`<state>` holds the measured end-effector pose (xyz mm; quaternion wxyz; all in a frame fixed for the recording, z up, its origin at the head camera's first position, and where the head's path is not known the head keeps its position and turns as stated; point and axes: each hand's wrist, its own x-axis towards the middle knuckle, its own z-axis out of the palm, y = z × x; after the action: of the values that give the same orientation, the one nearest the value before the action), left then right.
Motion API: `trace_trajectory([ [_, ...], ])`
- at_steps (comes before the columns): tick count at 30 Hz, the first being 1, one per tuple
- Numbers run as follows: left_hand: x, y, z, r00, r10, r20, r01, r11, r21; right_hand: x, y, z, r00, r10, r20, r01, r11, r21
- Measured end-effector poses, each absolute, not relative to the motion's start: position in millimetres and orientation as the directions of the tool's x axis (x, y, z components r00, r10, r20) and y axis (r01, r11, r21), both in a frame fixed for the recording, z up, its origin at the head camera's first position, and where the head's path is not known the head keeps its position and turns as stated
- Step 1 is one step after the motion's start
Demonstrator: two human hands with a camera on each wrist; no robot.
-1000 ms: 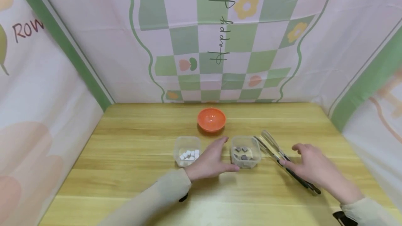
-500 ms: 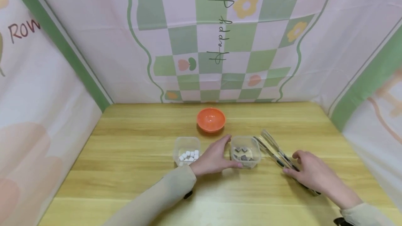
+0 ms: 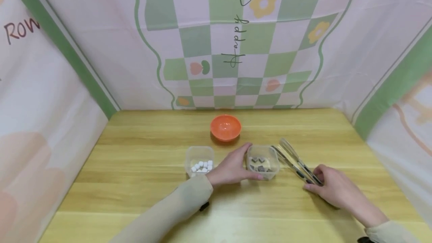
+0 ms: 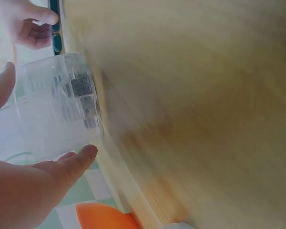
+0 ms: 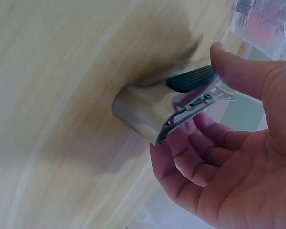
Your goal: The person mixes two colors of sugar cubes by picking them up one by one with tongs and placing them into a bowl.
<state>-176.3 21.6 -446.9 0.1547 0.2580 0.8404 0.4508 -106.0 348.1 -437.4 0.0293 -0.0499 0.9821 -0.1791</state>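
A clear plastic container (image 3: 262,162) with several dark cubes stands at the middle of the wooden table (image 3: 135,198). My left hand (image 3: 252,161) holds it, index finger at its far left corner and thumb along its near side. In the left wrist view the thumb (image 4: 76,160) touches the container (image 4: 62,95). Metal tongs (image 3: 297,160) with dark grips lie right of the container, tips pointing away. My right hand (image 3: 314,177) grips their handle end. In the right wrist view the fingers (image 5: 195,143) curl under the tongs (image 5: 181,102) with the thumb on top.
An orange bowl (image 3: 225,126) stands behind the containers. A second clear container (image 3: 200,161) with several white cubes sits left of my left hand. Patterned cloth walls close off the table at the back and both sides.
My left hand slid right and closed round the container of dark cubes. My right hand came down on the tongs' handle and curled its fingers about it.
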Motion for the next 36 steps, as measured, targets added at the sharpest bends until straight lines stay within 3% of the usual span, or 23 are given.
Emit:
trace_trajectory([
  [27,-174.9,25.1,-443.2,-0.834,0.548,-0.065,0.236,0.461,0.856,-97.1,352.5,-439.0,-0.997,-0.081,-0.014,-0.068,0.907,-0.415],
  [36,-175.3,25.2,-443.2,-0.834,0.547,-0.064,0.232,0.454,0.86,-95.4,359.1,-431.7,-0.994,-0.063,0.093,-0.095,0.912,-0.399],
])
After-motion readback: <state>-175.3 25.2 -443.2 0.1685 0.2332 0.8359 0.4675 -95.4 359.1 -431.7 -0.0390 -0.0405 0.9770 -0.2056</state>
